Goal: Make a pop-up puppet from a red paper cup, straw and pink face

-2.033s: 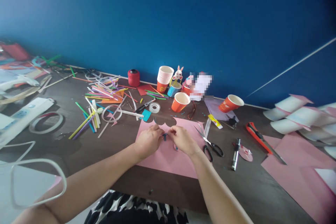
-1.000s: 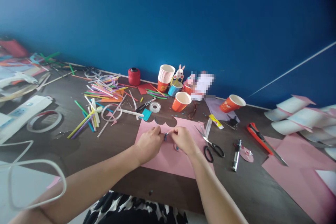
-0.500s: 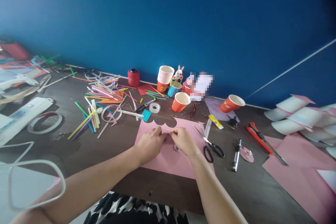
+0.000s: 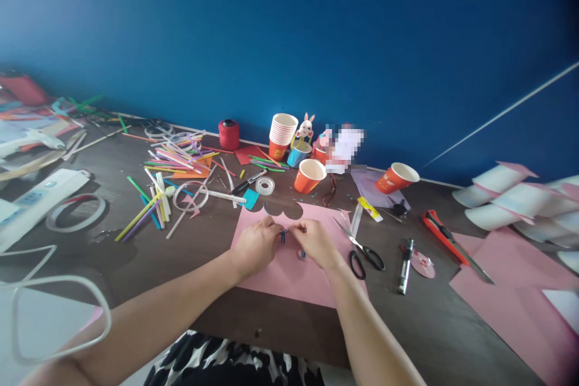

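Observation:
My left hand (image 4: pixel 257 245) and my right hand (image 4: pixel 315 242) meet fingertip to fingertip over a pink paper sheet (image 4: pixel 280 282) with scalloped cut-outs along its far edge. A small dark blue piece (image 4: pixel 283 235), too small to name, shows between the fingertips. Both hands are closed in a pinch on it. Beneath my right hand a little blue scrap (image 4: pixel 302 255) lies on the sheet. Black-handled scissors (image 4: pixel 362 247) rest partly open by the sheet's right edge. A blue paper piece (image 4: pixel 250 199) and a roll of clear tape (image 4: pixel 265 186) lie beyond its far left corner.
An orange paper cup (image 4: pixel 310 177) stands behind the sheet, with stacked cups (image 4: pixel 280 145) farther back. Coloured straws (image 4: pixel 181 157) spread to the left. At right lie a silver pen-like tool (image 4: pixel 406 268) and a red utility knife (image 4: pixel 446 238) with its blade out.
My fingertips have parted slightly, and more of the dark blue piece shows between them. The whole view has shifted a little.

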